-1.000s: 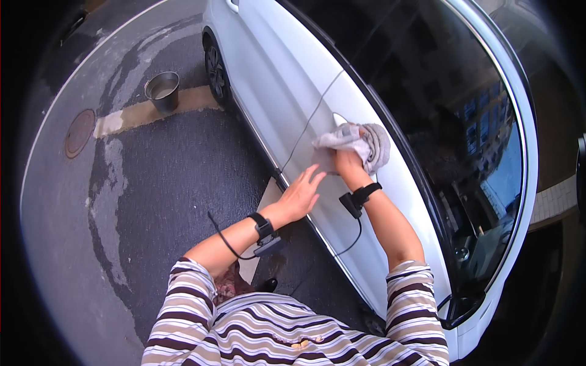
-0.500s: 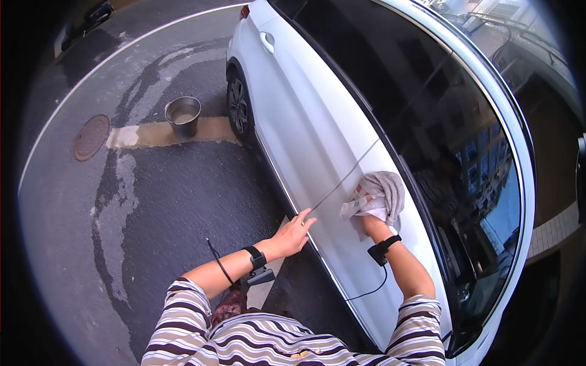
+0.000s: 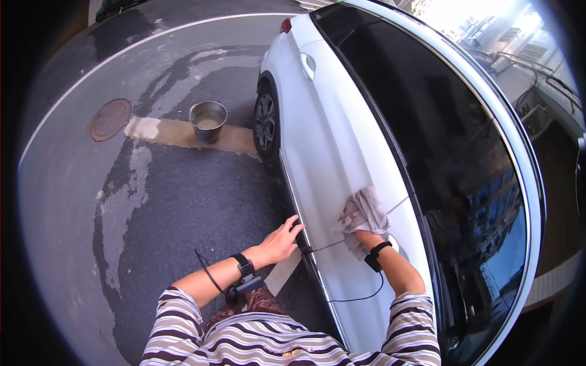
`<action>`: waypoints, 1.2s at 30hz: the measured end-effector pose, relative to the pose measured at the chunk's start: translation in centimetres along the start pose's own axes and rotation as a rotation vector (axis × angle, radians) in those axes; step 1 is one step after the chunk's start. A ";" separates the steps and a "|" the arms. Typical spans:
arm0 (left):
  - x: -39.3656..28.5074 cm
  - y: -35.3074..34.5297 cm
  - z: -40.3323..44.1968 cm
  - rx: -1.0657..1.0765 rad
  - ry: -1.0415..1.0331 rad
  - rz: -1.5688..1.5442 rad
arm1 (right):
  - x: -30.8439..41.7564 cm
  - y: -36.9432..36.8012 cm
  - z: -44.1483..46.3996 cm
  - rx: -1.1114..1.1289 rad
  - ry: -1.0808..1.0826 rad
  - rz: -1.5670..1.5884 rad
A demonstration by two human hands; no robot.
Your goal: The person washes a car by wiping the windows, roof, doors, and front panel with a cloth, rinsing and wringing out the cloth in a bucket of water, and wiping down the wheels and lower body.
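A greyish, bunched cloth (image 3: pixel 368 210) lies against the white door panel of the car (image 3: pixel 323 122), just below the dark windows. My right hand (image 3: pixel 364 236) is on the cloth; its folds cover most of the fingers, and a black strap circles the wrist. Part of a door handle (image 3: pixel 394 244) shows beside that wrist. My left hand (image 3: pixel 282 241) is beside the lower edge of the door with its fingers apart and nothing in it. It also has a black strap with a small device at the wrist.
A dark bucket of cloudy water (image 3: pixel 208 124) stands on the pavement near the car's wheel (image 3: pixel 265 121). Farther left is a round manhole cover (image 3: pixel 111 120). Another door handle (image 3: pixel 307 66) is farther along the car. Railings (image 3: pixel 531 70) show at upper right.
The view has shifted along the car, so the bucket and wheel appear farther right and the rear light shows. My right hand and the cloth have moved from beside the nearer handle onto the panel beyond it.
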State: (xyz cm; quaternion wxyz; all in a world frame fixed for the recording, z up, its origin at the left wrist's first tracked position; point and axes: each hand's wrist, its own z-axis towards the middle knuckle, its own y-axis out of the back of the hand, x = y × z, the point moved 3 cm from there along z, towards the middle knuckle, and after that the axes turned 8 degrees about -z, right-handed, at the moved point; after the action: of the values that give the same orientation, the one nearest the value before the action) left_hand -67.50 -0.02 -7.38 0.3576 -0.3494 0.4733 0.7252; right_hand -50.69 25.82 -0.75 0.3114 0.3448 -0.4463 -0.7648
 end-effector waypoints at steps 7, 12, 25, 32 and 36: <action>3.9 5.7 5.4 -0.041 0.087 0.092 | 1.4 -5.9 10.7 -0.033 0.077 0.066; 5.1 9.8 9.9 -0.050 0.148 0.135 | 2.8 -8.8 19.6 -0.049 0.144 0.105; 11.2 15.0 18.1 -0.049 0.116 0.117 | 4.4 -13.7 36.1 -0.068 0.202 0.114; 18.2 20.8 23.6 0.023 0.088 0.077 | 5.2 -16.3 45.1 -0.076 0.158 0.062; 20.6 26.3 26.2 0.034 0.070 0.063 | 6.2 -17.2 51.0 -0.090 0.135 0.040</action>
State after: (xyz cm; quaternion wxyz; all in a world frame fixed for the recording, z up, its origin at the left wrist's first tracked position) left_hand -104.54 20.62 -5.23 0.3238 -0.3536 0.5084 0.7153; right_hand -98.17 51.86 0.85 0.3710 0.3722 -0.3960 -0.7530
